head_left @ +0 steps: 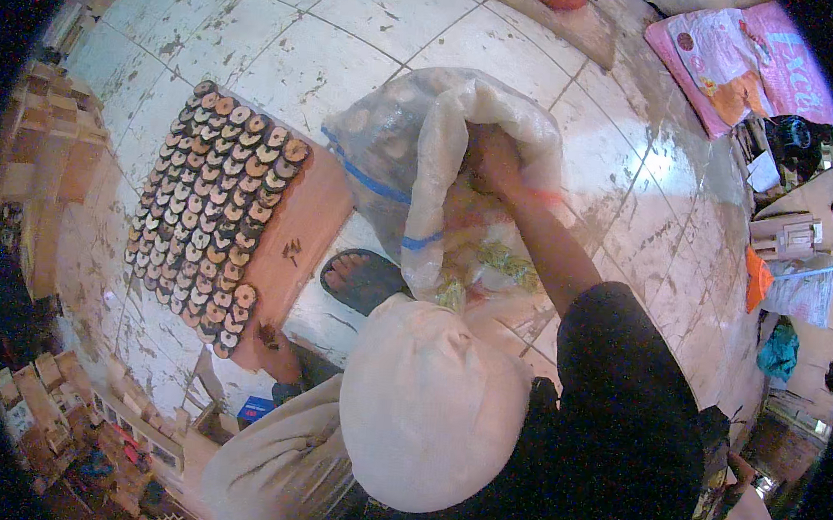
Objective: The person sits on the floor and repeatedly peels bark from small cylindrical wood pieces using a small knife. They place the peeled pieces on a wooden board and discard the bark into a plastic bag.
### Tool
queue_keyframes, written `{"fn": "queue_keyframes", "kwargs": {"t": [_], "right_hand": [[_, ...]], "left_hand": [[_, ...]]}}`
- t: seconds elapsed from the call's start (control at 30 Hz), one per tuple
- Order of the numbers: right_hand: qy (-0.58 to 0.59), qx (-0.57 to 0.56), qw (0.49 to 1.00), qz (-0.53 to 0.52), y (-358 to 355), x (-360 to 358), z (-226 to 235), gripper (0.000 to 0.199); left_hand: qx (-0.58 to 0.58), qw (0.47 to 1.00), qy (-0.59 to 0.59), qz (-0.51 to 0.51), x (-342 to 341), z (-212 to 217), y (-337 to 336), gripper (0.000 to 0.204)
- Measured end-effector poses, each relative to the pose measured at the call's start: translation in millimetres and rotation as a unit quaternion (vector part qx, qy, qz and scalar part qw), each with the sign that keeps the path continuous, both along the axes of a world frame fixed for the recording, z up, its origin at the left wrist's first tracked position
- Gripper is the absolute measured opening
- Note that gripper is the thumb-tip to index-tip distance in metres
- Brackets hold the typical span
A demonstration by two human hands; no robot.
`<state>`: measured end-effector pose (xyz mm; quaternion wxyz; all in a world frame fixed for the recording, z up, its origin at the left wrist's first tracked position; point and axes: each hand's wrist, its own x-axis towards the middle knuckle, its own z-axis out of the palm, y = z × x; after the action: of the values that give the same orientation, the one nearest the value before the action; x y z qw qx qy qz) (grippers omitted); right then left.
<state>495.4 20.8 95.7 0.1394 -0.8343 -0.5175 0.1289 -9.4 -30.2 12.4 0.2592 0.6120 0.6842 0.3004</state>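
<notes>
My right hand [487,161] reaches into the mouth of a translucent woven plastic sack [375,153] with blue stripes. The fingers are hidden inside, so what they touch does not show. Pale roundish pieces show dimly through the sack's far left side. To the left, several rows of small round wooden discs [200,213], dark-edged and some with a centre hole, overlap on a reddish-brown board [310,206]. My left hand does not show clearly anywhere. At the board's near edge a dim brown limb [277,358] is too unclear to identify.
My sandalled foot [363,281] stands between board and sack. Cut wooden blocks [61,143] are piled along the left. A pink printed sack [743,65] lies at the far right; an orange piece [757,279] and a teal plastic bag [778,349] lie below it. Debris dots the tiled floor [345,17].
</notes>
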Motion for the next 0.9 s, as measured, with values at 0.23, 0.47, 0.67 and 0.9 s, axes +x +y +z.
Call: {"fn": "queue_keyframes", "kwargs": {"t": [0.23,0.47,0.67,0.9], "right_hand": [[0.158,-0.118,0.980,-0.023,12.1,29.6,10.0,0.049],[0.125,-0.004,0.992,0.006,12.8,42.9,-9.9,0.047],[0.075,-0.008,0.997,0.012,7.2,42.6,-11.5,0.044],[0.166,0.072,0.983,0.028,-34.8,12.2,-41.2,0.053]], "left_hand": [[-0.016,0.999,-0.033,-0.001,-5.6,-4.0,-3.6,0.049],[-0.001,1.000,0.012,0.012,-1.6,-7.3,-2.8,0.047],[-0.006,0.998,-0.049,0.038,-7.0,-19.5,-6.3,0.045],[0.083,0.996,-0.008,0.011,-6.8,-21.5,-7.2,0.045]]}}
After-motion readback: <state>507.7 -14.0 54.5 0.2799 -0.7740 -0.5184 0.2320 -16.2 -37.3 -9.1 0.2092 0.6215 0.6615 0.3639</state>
